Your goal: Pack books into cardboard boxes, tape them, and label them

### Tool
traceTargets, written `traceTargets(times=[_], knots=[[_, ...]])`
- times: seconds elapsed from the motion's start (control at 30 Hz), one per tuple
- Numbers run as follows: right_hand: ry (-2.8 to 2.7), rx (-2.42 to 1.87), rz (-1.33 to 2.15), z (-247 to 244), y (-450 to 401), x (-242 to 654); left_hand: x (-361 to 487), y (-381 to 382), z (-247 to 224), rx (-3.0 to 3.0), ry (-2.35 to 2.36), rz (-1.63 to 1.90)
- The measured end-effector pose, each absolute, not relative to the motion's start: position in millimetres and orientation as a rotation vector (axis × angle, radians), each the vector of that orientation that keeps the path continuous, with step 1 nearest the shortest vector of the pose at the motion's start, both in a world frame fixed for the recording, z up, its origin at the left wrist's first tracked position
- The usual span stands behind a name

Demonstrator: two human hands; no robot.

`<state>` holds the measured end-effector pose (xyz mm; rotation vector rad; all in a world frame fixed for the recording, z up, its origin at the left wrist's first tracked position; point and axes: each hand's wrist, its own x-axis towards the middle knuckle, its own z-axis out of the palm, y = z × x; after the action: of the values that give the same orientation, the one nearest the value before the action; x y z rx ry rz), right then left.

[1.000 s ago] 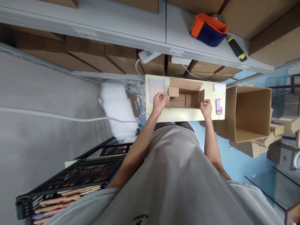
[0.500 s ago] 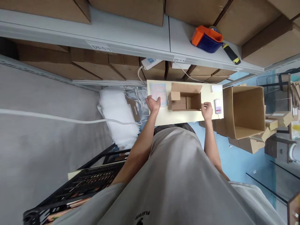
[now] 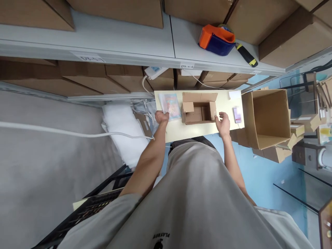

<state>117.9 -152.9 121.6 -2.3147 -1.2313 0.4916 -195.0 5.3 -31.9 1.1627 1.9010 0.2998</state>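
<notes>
A flat, clear plastic packet with a pink and blue print [image 3: 171, 104] is at the left end of the cream-coloured board [image 3: 192, 132]. My left hand [image 3: 162, 117] is closed on the packet's near left edge, thumb on top and fingers curled out of sight. To its right stands a small cardboard box [image 3: 199, 122] with its top open, its far flap raised and small side flaps folded. Nothing shows inside it. My right hand [image 3: 223, 123] is at the box's near right corner, holding nothing, with its fingers apart and the fingertips close to the right flap.
A phone-like device [image 3: 237, 114] and a white card [image 3: 234, 95] lie on the board's right end. Beyond stands a large open carton [image 3: 271, 119]. An orange and blue tape dispenser [image 3: 217, 39] and a yellow-black cutter [image 3: 247, 55] rest on the shelf. White foam sheets [image 3: 123, 133] are at left.
My left hand has moved down and closed on the packet's edge, and the packet has tilted. My right hand's fingers have spread by the box, whose right flap now shows folded inward.
</notes>
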Motion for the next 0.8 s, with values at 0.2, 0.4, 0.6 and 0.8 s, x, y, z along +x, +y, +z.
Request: traceTargets(times=[0.2,0.4,0.6,0.8], knots=[[-1.449,-2.31,0.406,90.8,-119.8,117.1,-173.9,0.5,-17.0,1.034,1.993,0.521],[-1.62,-2.242,0.504,69.9,-99.1,130.9,-196.5,-8.7,30.9,0.972,1.798,1.363],[-1.569,-2.119,0.667,83.4,-113.7,177.4,-182.0,-33.5,106.1,1.205,1.384,1.399],[-1.388,-2.077,0.854,79.4,-118.7,213.6,-95.9,-34.3,114.6,1.474,1.11,0.908]])
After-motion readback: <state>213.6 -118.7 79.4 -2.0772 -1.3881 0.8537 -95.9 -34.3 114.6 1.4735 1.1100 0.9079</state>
